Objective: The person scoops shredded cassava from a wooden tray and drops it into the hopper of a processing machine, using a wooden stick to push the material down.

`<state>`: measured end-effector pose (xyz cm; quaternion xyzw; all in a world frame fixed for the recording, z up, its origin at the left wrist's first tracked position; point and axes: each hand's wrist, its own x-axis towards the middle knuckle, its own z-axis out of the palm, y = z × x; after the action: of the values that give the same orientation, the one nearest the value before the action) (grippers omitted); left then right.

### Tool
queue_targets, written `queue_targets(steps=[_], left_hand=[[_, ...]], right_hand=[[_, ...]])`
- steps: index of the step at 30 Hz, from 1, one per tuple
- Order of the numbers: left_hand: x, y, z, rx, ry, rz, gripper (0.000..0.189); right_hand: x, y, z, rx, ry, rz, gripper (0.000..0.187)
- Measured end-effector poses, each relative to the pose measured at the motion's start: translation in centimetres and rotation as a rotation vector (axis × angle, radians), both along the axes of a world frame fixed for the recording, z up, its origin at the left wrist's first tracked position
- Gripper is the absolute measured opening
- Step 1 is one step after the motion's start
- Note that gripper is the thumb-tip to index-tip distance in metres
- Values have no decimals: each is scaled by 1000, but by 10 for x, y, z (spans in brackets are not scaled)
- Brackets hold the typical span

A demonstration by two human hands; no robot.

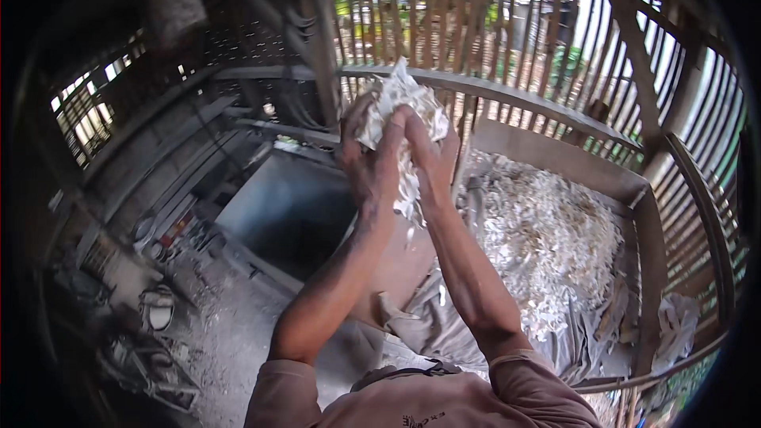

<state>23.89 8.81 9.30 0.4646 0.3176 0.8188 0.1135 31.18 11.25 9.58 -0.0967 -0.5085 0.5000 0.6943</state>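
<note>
My left hand (374, 157) and my right hand (435, 151) are raised together in front of me, both gripping one clump of thin whitish flakes or shavings (410, 95). Loose pieces hang and drop below my wrists. To the right, a large pile of similar pale shavings (547, 238) lies in a board-sided wooden bin (645, 285). Grey cloth (440, 321) is spread under the near part of that pile. Below and left of my hands is an open-topped box (255, 196) with smooth pale walls; its dark bottom cannot be made out.
A slatted wall (505, 30) and its wooden rail (523, 98) stand behind the bin. Cables or hoses hang on a post (324, 30). Clutter, a small container (159, 312) and a metal frame (157, 374) sit at left. A plastic bag (678, 324) is at right.
</note>
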Motion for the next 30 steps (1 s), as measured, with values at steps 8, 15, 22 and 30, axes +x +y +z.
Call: queue_targets(steps=[8,15,22,30], left_hand=[[-131,-52,-24,-205,-162,268,34],[-179,-42,-67,-405,-142,506,44],[-181,-47,-64,-363,-136,447,27],[-180,-65,-46,-609,5,529,25]], right_hand=[[-157,-9,-47,-82,-160,213,47],[-172,-12,-61,-39,-424,138,46],[-174,-4,-64,29,-534,60,41],[-160,-11,-66,56,-521,85,34]])
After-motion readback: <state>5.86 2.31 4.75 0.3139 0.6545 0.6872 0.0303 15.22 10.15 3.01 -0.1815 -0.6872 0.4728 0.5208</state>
